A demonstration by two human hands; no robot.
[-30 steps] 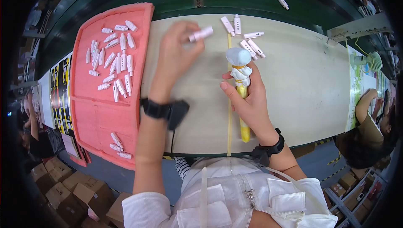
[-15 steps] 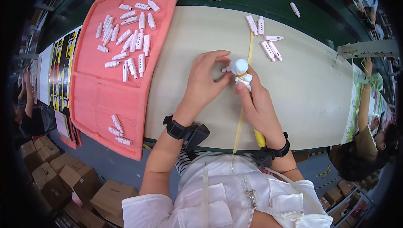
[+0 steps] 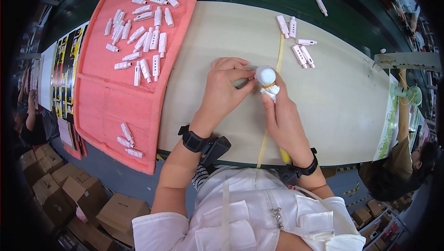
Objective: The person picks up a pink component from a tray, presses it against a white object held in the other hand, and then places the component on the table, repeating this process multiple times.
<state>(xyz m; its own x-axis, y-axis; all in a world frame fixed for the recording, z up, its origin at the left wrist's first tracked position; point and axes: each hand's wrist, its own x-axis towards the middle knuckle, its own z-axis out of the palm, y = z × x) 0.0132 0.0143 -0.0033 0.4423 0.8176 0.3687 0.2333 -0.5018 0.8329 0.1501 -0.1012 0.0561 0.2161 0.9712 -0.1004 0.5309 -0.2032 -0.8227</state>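
My right hand (image 3: 283, 107) is closed around a white, round-topped thing (image 3: 266, 76), which has an orange-yellow band below the top and white cloth-like folds beneath. My left hand (image 3: 226, 82) reaches in from the left, its thumb and fingertips pinched on the end of a small pale pink stick-shaped device (image 3: 253, 73) right beside the round top. Fingers and the white thing hide most of this device. Under my right wrist shows a yellow rounded end (image 3: 285, 155); whether it belongs to the white thing I cannot tell.
On the left lies a pink foam tray (image 3: 115, 107) with several pale pink devices. More devices (image 3: 299, 54) rest at the worktop's back right, and one (image 3: 322, 7) on the green belt. Cardboard boxes (image 3: 122, 214) stand lower left. A co-worker (image 3: 393, 172) and a small green fan (image 3: 414, 96) are at right.
My left thumb and fingers have closed on the pink device's end, which stuck out in the gap between my hands before. My right hand has barely moved.
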